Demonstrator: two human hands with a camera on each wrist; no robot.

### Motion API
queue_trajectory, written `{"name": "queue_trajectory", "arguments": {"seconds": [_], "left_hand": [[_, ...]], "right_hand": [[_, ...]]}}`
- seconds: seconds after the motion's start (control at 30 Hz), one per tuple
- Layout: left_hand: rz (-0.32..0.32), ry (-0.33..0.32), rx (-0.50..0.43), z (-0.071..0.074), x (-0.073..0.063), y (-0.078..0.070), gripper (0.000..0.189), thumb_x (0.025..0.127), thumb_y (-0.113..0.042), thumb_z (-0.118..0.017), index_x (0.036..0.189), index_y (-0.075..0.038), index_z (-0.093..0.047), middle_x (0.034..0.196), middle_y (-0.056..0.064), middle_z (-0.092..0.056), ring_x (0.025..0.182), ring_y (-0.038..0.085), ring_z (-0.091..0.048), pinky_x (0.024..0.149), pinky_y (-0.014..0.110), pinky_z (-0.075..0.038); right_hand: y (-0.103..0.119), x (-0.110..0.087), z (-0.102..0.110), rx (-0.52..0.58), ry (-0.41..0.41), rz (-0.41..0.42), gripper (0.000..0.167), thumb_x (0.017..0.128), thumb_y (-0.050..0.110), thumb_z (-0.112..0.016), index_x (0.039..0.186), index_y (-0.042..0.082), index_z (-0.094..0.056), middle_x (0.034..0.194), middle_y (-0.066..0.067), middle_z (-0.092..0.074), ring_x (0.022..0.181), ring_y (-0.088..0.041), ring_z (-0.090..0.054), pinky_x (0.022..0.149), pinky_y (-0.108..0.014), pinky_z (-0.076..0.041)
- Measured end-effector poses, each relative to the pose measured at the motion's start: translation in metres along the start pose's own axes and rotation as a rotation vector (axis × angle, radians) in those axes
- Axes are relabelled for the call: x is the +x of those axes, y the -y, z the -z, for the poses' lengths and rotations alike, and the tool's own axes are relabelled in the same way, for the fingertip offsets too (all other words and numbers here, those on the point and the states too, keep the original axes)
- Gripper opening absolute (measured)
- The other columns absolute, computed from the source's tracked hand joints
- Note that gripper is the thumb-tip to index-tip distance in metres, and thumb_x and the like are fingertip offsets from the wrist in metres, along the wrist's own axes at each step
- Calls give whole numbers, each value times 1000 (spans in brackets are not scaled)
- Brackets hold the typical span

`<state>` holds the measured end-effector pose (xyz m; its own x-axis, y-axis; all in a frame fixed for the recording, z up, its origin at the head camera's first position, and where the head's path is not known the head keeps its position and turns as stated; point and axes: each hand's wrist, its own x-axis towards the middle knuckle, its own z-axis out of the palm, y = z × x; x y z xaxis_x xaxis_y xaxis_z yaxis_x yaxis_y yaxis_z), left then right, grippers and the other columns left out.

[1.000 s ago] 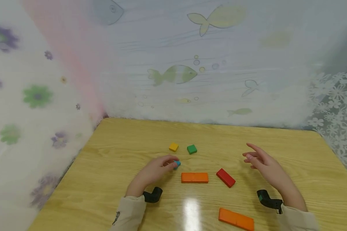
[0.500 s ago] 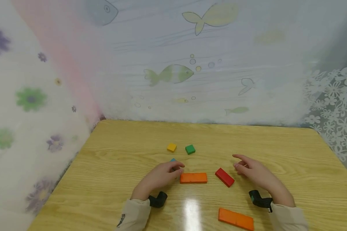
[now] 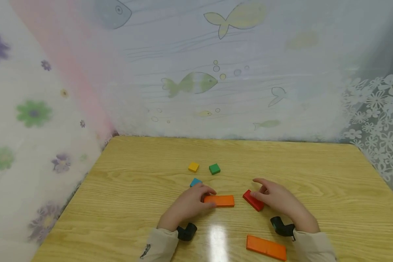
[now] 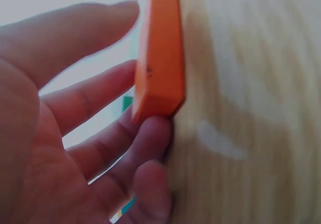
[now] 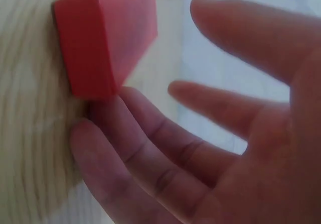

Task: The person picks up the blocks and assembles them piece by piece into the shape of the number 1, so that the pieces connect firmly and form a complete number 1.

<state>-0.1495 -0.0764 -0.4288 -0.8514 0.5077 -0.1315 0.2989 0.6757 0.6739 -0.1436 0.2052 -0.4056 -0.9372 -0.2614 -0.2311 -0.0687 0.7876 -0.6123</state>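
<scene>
In the head view my left hand (image 3: 194, 203) reaches over the left end of a long orange block (image 3: 224, 201) lying flat on the table. The left wrist view has loosely bent fingers around the end of this orange block (image 4: 164, 48), with the thumb beside its upper face. My right hand (image 3: 280, 200) is at a red block (image 3: 253, 202), its thumb overlapping the block from above. Seen from the right wrist, fingertips meet the near end of the red block (image 5: 83, 45), while the thumb stands apart from it.
A blue block (image 3: 195, 182) lies just behind my left hand. Farther back are a yellow block (image 3: 193, 167) and a green block (image 3: 214, 169). Another long orange block (image 3: 266, 247) sits near the front. Patterned cloth (image 3: 183, 120) rises behind the wooden table (image 3: 144, 163).
My left hand has let go of the blue block and moved right to the long orange block. My right hand has come left and down to the red block.
</scene>
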Motion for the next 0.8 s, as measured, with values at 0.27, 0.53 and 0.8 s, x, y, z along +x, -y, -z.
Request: {"name": "queue_trajectory", "arguments": {"seconds": [0.27, 0.53, 0.8], "left_hand": [[-6, -22, 56, -5, 0, -1, 28, 80, -37, -64, 106, -28, -61, 97, -11, -48, 77, 6, -46, 70, 27, -39], [4, -7, 50, -7, -3, 1, 27, 80, -40, -64, 105, -31, -60, 97, -13, -48, 77, 6, -46, 69, 27, -39], [-33, -7, 39, -12, -10, 3, 28, 80, -43, -62, 106, -34, -59, 102, -16, -48, 85, 6, -46, 73, 28, -39]], "right_hand": [[9, 3, -9, -28, -5, -49, 61, 83, 43, -58, 130, 7, -43, 81, 1, -56, 69, -11, -50, 63, -31, -42], [15, 1, -13, -75, 0, -47, 66, 78, 37, -67, 131, 7, -42, 77, 3, -54, 66, -11, -47, 62, -30, -39], [16, 2, -13, -112, -7, -68, 53, 81, 36, -63, 125, 9, -48, 78, 1, -53, 66, -13, -46, 61, -31, -39]]}}
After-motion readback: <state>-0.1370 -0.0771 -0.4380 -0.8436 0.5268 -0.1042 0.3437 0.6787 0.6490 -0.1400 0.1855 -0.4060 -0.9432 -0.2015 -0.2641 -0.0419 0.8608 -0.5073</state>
